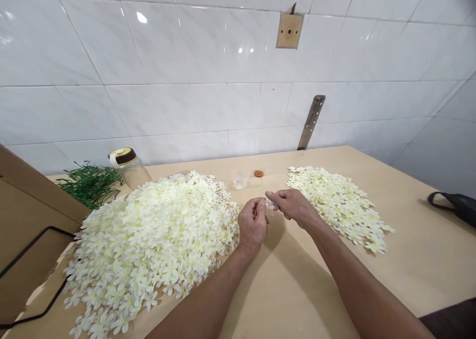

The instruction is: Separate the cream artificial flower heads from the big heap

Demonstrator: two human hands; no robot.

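A big heap of cream-white fabric flowers (156, 235) covers the left half of the tan table (305, 289). A smaller, flatter pile of the same flowers (336, 205) lies on the right. Between the two piles my left hand (253, 225) is curled closed, fingertips together. My right hand (292, 205) is closed in a pinch on a small pale piece (270, 204), probably a flower, held just off my left fingertips. Both hands hover a little above the table, nearly touching each other.
Behind the hands stand a small clear plastic cup (241, 180) and a brown round lid (258, 173). A jar with a brown-and-white lid (128, 166) and green plastic stems (89, 182) sit back left. A cardboard box (26, 230) is at left, a black bag (455, 206) at right.
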